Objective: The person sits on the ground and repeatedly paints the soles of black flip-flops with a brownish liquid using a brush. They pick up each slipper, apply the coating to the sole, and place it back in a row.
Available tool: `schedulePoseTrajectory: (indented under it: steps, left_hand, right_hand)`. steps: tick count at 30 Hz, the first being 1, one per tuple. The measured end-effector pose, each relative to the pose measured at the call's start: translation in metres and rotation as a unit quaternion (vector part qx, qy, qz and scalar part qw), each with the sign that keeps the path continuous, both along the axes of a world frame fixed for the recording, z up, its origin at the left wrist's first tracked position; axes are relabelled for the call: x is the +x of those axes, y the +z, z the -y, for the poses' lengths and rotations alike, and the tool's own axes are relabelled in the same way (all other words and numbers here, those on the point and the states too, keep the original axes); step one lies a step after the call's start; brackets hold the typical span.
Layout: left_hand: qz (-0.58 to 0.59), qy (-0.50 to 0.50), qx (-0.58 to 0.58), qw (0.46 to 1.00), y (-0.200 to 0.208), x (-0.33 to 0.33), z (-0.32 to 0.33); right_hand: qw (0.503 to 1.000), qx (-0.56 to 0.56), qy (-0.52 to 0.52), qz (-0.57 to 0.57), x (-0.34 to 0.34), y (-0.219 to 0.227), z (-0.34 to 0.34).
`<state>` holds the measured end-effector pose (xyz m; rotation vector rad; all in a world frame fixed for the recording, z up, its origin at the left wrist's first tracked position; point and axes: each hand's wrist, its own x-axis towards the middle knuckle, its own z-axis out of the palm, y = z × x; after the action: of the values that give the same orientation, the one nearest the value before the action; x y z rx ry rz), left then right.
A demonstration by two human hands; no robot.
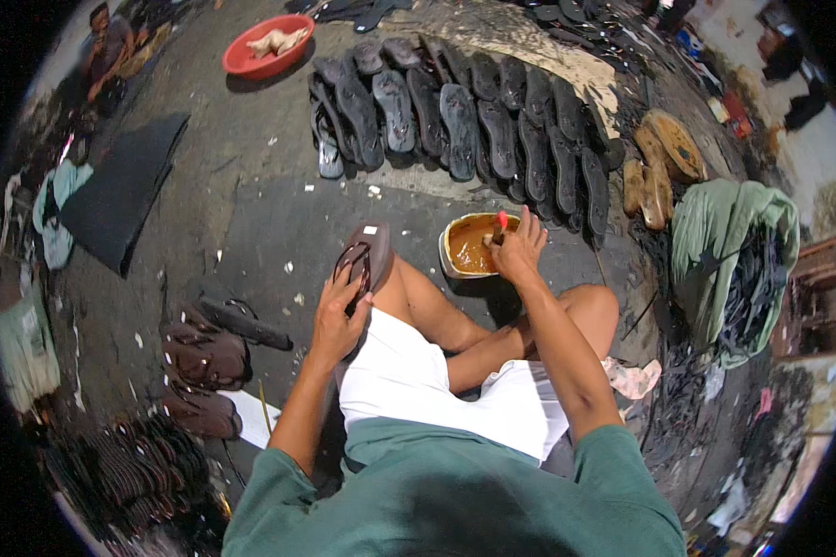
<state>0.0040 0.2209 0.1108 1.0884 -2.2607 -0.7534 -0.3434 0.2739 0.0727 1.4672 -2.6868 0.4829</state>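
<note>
My left hand is closed around a dark brown sandal with thin straps, resting by my bent left knee. Several of its fingers hook in among the straps. To the right, my right hand pinches a small brush with a red end over a white-walled tub. Inside the tub is a thick amber-brown paste that looks like glue. The lower part of the brush sits at the paste, partly hidden by my fingers.
Rows of black sandal soles lie ahead. Wooden foot-shaped forms and a green cloth sack stand right. Brown sandals lie left, near stacked soles. A red basin and a seated person are farther off.
</note>
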Motion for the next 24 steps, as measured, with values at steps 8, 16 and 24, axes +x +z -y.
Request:
schedulePoseTrajectory:
  steps: [8, 16, 24]
  left_hand:
    - [0.063, -0.027, 0.063, 0.996, -0.004, -0.008, 0.015]
    - [-0.385, 0.012, 0.383, 0.84, 0.021, -0.005, 0.008]
    - [-0.63, -0.132, 0.582, 0.496, 0.065, -0.086, -0.016]
  right_hand:
    - [0.988, -0.019, 0.019, 0.155, 0.031, 0.061, -0.052]
    - [0.968, 0.074, -0.02, 0.238, 0.024, 0.05, -0.069]
    - [0.679, -0.376, 0.016, 0.63, 0.004, 0.18, -0.062]
